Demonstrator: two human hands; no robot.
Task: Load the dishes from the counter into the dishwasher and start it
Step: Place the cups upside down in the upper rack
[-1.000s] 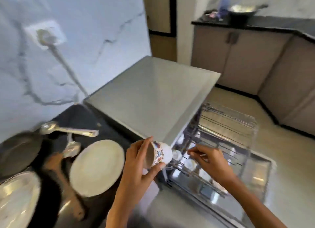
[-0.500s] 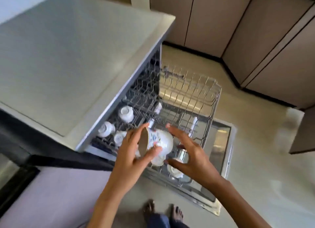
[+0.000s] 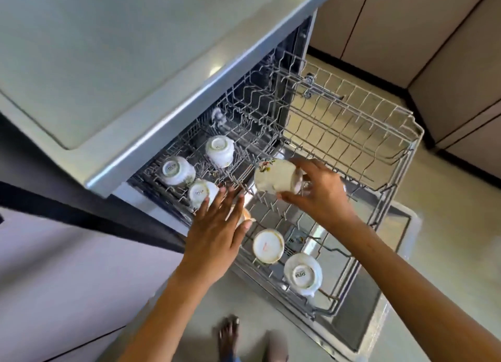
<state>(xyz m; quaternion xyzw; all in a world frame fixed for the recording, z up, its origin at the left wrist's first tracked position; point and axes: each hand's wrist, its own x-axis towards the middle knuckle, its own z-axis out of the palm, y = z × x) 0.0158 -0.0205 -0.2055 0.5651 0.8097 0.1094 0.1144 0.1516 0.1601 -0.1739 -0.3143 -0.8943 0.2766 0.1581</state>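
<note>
Head view looks down on the open dishwasher (image 3: 173, 96), its wire rack (image 3: 352, 145) pulled out over the lowered door (image 3: 379, 307). Five white cups sit upside down in the rack: three at its left edge under the dishwasher's top, two at its near edge. Right hand (image 3: 322, 196) grips a flowered cup (image 3: 273, 178), held on its side above the rack's middle. Left hand (image 3: 217, 231), fingers straight and spread, hovers over the rack's near left corner.
</note>
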